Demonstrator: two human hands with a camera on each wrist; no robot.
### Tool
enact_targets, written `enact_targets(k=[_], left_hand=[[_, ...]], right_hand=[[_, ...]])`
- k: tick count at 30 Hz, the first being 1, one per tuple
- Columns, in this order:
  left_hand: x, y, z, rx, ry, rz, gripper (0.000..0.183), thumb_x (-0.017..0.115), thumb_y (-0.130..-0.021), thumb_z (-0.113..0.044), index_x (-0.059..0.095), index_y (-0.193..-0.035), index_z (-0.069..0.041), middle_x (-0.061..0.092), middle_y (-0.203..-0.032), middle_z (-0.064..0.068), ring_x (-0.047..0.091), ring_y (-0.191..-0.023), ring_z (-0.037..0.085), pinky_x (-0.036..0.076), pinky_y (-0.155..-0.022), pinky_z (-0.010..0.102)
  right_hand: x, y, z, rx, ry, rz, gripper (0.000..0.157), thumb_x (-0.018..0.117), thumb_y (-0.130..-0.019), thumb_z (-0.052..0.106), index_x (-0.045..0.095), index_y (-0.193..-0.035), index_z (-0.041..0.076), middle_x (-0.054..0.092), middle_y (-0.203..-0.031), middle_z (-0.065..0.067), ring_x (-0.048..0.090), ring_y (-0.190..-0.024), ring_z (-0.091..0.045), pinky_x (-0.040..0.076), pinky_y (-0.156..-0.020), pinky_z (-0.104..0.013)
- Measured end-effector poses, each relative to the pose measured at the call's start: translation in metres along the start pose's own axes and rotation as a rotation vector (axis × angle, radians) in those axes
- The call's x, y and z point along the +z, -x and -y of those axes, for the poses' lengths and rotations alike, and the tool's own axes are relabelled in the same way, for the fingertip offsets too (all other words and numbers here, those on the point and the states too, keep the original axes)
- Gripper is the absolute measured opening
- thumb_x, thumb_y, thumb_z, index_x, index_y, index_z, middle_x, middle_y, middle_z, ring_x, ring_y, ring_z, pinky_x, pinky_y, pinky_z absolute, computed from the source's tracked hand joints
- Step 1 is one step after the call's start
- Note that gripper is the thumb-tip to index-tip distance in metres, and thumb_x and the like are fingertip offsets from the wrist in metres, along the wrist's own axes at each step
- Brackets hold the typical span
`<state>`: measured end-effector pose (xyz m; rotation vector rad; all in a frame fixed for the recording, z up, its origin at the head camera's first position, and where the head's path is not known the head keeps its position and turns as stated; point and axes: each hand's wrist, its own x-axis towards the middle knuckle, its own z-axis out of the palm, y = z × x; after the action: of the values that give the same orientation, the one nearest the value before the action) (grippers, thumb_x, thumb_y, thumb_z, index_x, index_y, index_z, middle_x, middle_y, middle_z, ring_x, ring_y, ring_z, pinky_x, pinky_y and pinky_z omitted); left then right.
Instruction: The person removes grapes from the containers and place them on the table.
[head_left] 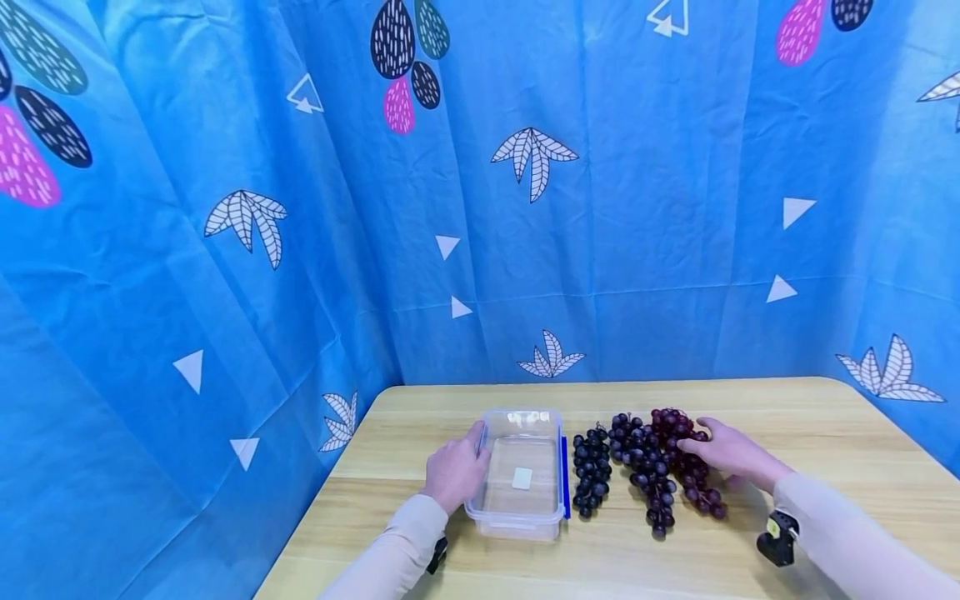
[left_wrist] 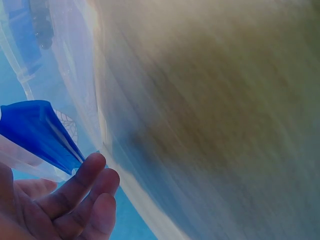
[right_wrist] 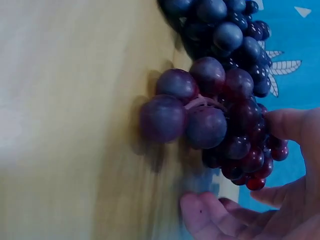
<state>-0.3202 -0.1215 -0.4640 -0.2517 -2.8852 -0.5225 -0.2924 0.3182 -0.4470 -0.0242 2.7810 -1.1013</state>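
Note:
A clear plastic container [head_left: 517,521] with a blue clip flap on its right side stands in the middle of the table. My left hand [head_left: 457,469] grips its left side, thumb at the rim; in the left wrist view, the fingers [left_wrist: 92,195] lie beside a blue clip flap [left_wrist: 42,132]. My right hand [head_left: 727,452] is at a bunch of dark red grapes [head_left: 692,475]. In the right wrist view, its thumb [right_wrist: 285,124] touches the red grapes [right_wrist: 245,117], while the other fingers spread apart below them.
Two bunches of black grapes lie between the container and the red bunch: a smaller one [head_left: 592,471] close to the container, a larger one [head_left: 648,467] against the red grapes. A blue patterned curtain [head_left: 525,250] hangs behind the wooden table [head_left: 397,417] and along its left side.

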Motion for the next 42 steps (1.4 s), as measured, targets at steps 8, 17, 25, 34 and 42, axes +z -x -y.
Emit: enact_targets(k=[8,17,25,34,42], left_hand=[[0.001,0.001,0.002,-0.005,-0.003,0.001,0.054,0.052,-0.101,-0.035,0.046,-0.152,-0.018,0.072,-0.101,0.016,0.054,-0.058,0.016,0.043,-0.051,0.034],[0.000,0.000,0.000,-0.005,-0.002,0.001,0.053,0.053,-0.102,-0.035,0.046,-0.152,-0.019,0.072,-0.111,0.017,0.060,-0.066,0.018,0.047,-0.055,0.037],[0.001,-0.001,0.000,-0.008,-0.001,0.001,0.053,0.053,-0.102,-0.034,0.046,-0.152,-0.020,0.072,-0.110,0.018,0.057,-0.063,0.018,0.045,-0.053,0.036],[-0.002,-0.001,0.001,0.004,-0.016,-0.007,0.053,0.051,-0.101,-0.037,0.047,-0.151,-0.019,0.072,-0.110,0.018,0.060,-0.065,0.019,0.046,-0.054,0.036],[0.000,0.000,0.001,0.002,-0.001,0.006,0.054,0.050,-0.101,-0.034,0.045,-0.152,-0.018,0.071,-0.117,0.019,0.058,-0.063,0.018,0.045,-0.051,0.035]], right_hand=[[-0.001,-0.012,0.001,0.022,-0.054,0.038,0.082,0.056,-0.100,0.040,0.022,-0.149,-0.017,0.034,-0.142,-0.047,0.065,-0.095,-0.039,0.058,-0.066,-0.044],[0.001,-0.018,-0.010,0.014,-0.086,-0.024,0.026,0.052,-0.099,0.018,0.063,-0.099,-0.006,0.048,-0.072,-0.004,0.058,-0.055,-0.018,0.058,-0.057,-0.035],[-0.006,-0.010,-0.017,0.003,-0.117,-0.062,0.025,0.051,-0.099,0.015,0.063,-0.090,-0.005,0.053,-0.072,-0.007,0.062,-0.053,-0.018,0.058,-0.057,-0.036],[-0.017,-0.002,-0.019,0.026,-0.141,-0.059,0.029,0.051,-0.100,0.017,0.063,-0.095,-0.009,0.059,-0.075,-0.010,0.061,-0.054,-0.018,0.058,-0.056,-0.035],[-0.013,-0.002,-0.023,0.064,-0.189,-0.035,0.048,0.048,-0.102,0.024,0.047,-0.118,-0.021,0.061,-0.087,-0.019,0.061,-0.066,-0.023,0.059,-0.063,-0.038]])
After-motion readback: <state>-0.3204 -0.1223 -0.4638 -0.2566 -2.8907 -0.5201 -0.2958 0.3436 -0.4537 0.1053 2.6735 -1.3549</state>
